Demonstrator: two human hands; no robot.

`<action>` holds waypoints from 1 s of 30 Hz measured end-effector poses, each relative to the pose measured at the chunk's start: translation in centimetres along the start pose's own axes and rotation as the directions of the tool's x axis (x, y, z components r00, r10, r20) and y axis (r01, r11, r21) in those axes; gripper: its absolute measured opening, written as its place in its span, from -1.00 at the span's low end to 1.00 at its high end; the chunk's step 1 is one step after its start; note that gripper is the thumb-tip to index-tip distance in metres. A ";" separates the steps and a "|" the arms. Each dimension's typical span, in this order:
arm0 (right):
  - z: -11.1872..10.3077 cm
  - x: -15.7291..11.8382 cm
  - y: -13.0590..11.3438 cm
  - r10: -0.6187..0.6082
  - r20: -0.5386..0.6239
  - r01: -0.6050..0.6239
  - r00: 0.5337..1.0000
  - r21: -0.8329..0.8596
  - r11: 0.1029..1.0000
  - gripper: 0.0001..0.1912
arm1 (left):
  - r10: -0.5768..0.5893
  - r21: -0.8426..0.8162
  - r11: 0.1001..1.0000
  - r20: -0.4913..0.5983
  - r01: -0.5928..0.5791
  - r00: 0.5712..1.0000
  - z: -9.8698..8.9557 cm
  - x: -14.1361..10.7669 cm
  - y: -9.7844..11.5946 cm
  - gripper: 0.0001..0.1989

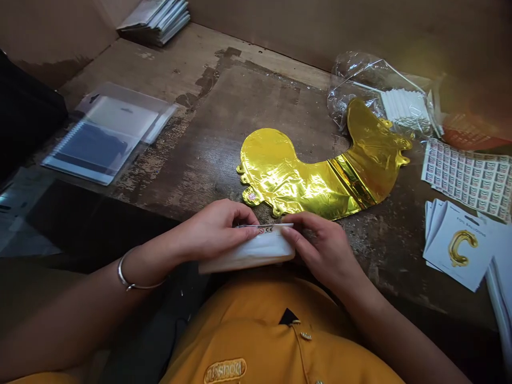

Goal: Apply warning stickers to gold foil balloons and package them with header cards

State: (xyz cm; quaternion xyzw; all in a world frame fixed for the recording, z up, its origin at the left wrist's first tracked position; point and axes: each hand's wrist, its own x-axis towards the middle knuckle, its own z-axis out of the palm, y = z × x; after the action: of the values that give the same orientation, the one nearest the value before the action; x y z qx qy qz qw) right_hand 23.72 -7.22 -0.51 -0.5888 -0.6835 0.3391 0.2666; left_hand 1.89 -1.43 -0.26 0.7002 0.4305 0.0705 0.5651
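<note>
Between both hands, at the table's front edge, is a white folded paper-like packet with a CE mark and a small red round symbol along its top edge. My left hand pinches its upper left part, thumb on top. At the upper right corner, my right hand grips it between thumb and fingers. Just beyond my fingers lies a flat gold foil balloon, curved like a letter C, with small tabs along its ends and a crease across it.
At right are several white "Foil Balloons" cards, sticker sheets and a clear bag with white sticks. Clear plastic sleeves lie at left. A stack of folded packets stands against the back wall.
</note>
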 end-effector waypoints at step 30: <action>1.2 0.2 0.7 -0.702 -0.034 0.626 0.711 -0.423 0.655 -0.76 | -0.083 -0.443 0.887 0.126 0.131 0.989 0.6 0.6 -1.1 -0.76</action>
State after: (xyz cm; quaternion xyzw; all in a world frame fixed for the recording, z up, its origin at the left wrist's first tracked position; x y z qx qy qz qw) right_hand 23.20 -7.17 -1.77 -0.3663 -0.8742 0.0185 0.3181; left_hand 2.02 -1.42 -1.62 0.5285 0.4107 0.1005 0.7361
